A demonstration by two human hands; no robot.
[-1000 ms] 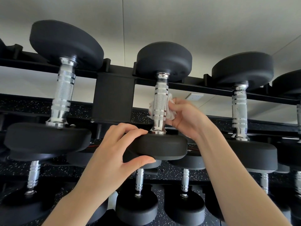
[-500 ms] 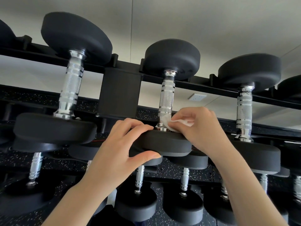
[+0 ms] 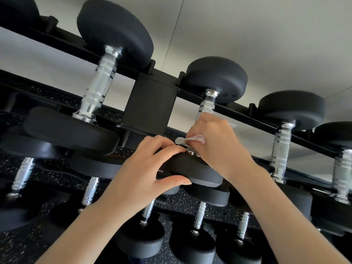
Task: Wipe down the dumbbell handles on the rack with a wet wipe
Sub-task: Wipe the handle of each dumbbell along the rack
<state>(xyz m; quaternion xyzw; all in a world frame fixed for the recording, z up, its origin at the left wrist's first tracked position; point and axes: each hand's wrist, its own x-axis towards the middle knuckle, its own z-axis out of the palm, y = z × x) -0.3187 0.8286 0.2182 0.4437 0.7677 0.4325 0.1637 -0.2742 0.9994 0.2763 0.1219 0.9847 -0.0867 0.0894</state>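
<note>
The right hand [image 3: 215,141] grips the wet wipe [image 3: 188,139] round the middle dumbbell's handle [image 3: 206,108], hiding its lower half. The left hand [image 3: 144,166] clasps that dumbbell's near head [image 3: 196,168]. The rack [image 3: 150,103] shows four upper handles, one cut off.

matt black rubbery dumbbell heads [image 3: 216,78], glossy ridged chrome handles [image 3: 97,88], matt black metal rack [image 3: 150,103].
</note>
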